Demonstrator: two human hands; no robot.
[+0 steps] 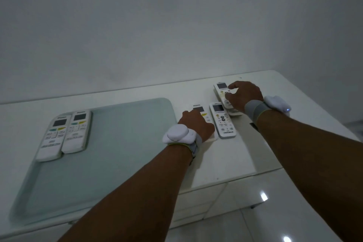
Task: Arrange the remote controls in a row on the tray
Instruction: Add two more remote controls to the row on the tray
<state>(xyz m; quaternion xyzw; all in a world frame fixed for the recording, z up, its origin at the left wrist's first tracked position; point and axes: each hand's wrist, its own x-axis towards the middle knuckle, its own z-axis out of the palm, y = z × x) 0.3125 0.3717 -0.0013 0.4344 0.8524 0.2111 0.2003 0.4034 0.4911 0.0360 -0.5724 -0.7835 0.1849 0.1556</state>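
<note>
A pale green tray (pixel 125 143) lies on the white table, with two white remotes (pixel 53 137) (pixel 77 132) side by side at its far left. To the right of the tray, my left hand (pixel 196 124) rests on a white remote (pixel 199 109), covering most of it. Beside it lies a free white remote (pixel 223 121) with a small screen. Farther back, my right hand (pixel 243 95) closes around another white remote (pixel 223 92), which lies on top of a further remote whose edge shows beneath.
The white table (pixel 225 159) ends at a front edge close to my arms and at a right edge past my right wrist. A bare wall stands right behind it. Both wrists carry white strapped devices. Glossy floor shows at lower right.
</note>
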